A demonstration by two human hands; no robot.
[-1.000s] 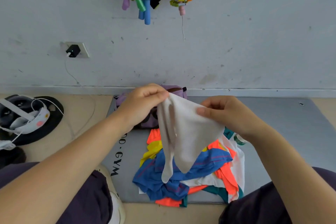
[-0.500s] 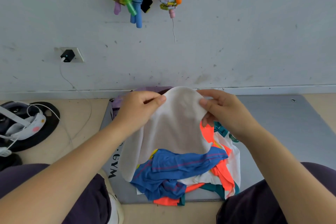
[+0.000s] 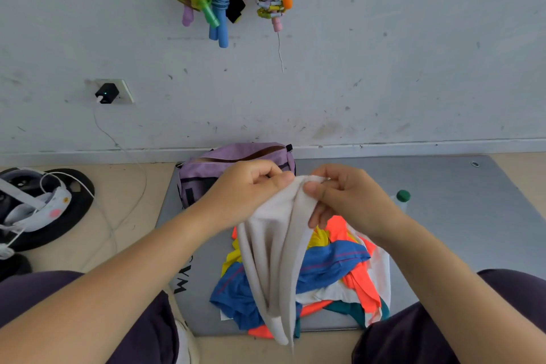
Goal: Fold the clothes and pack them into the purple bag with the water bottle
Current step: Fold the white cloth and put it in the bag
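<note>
- Step in hand, as I'm reading it: folding the first piece, a white garment [image 3: 274, 251]; nothing looks packed.
- Left hand [image 3: 248, 189] is pinching the garment's top edge between thumb and curled fingers; right hand [image 3: 342, 195] is pinching the same edge just beside it, thumb on top.
- The two hands are nearly touching, so the cloth is hanging bunched in long vertical folds, lower end dangling over the clothes pile [image 3: 331, 272].
- Next move is likely calling for spreading the hands apart along the edge, flattening the cloth, then laying it down to fold.
- Garment is looking plain, off-white, soft and limp; cannot tell what kind it is.
- Pile is lying on the grey mat [image 3: 443, 216]: blue, orange, yellow, white, teal pieces, all tangled.
- Purple bag [image 3: 206, 174] is sitting behind the hands by the wall, zip gaping open.
- Water bottle [image 3: 401, 201], green cap, is lying right of the pile, mostly hidden by the right hand.
</note>
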